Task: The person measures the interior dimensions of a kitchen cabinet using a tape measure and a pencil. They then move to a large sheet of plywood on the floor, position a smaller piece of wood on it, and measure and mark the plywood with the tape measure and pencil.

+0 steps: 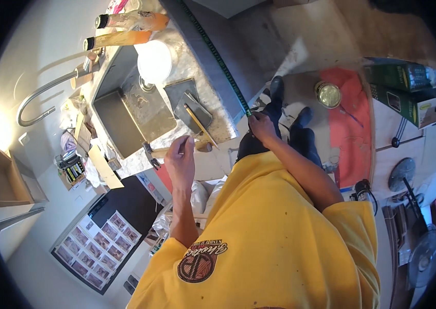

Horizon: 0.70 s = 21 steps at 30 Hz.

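A green measuring tape [215,55] with dark markings stretches along the front edge of the mottled stone countertop [218,110]. At its near end my right hand [263,127] is closed around it. My left hand [181,157] is raised by the counter's near corner, fingers curled in against the thumb; whatever they may pinch is too small to see. Behind that hand lies a hammer [151,156], its wooden handle [205,147] partly hidden. A pencil [197,121] rests across a dark flat slab [197,109], close to the sink [148,117].
Two orange-filled bottles [120,39] stand beyond the sink, near a white round container [154,62]. A curved faucet [43,98] arches at the left. On the floor are a tin can [328,95], a red sheet [349,129] and, to the right, green boxes [408,95].
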Motion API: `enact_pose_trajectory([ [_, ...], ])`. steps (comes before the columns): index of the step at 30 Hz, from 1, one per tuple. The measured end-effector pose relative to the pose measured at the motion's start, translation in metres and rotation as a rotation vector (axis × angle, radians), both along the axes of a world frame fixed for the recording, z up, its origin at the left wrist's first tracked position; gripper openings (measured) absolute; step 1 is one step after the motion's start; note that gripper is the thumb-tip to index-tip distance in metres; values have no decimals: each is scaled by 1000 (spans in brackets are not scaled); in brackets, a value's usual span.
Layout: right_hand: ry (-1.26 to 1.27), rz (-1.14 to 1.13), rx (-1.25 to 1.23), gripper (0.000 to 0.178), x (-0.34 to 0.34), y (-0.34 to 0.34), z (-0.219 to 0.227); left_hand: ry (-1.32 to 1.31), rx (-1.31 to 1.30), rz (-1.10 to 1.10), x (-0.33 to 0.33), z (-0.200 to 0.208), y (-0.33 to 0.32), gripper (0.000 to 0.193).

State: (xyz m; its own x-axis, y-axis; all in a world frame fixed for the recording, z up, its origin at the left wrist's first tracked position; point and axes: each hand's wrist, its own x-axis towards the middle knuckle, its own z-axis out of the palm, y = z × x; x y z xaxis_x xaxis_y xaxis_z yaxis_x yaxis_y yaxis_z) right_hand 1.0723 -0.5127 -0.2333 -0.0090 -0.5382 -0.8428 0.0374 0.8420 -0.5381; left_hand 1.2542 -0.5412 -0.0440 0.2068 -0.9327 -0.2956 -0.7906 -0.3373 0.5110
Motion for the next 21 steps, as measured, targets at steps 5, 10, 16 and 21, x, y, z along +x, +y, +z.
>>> enact_pose_trajectory([
  [5,134,-1,-101,41,8,10,-19,-39,166,-35,-26,-18,-18,29],
  [10,57,-10,-24,42,5,8,-18,-67,203,-121,-33,-28,-25,29],
  [16,-9,-59,-19,42,7,9,-25,1,282,-61,-41,-16,-32,27],
  [21,8,-50,-88,41,6,10,-26,20,232,-183,-44,-3,-23,23],
])
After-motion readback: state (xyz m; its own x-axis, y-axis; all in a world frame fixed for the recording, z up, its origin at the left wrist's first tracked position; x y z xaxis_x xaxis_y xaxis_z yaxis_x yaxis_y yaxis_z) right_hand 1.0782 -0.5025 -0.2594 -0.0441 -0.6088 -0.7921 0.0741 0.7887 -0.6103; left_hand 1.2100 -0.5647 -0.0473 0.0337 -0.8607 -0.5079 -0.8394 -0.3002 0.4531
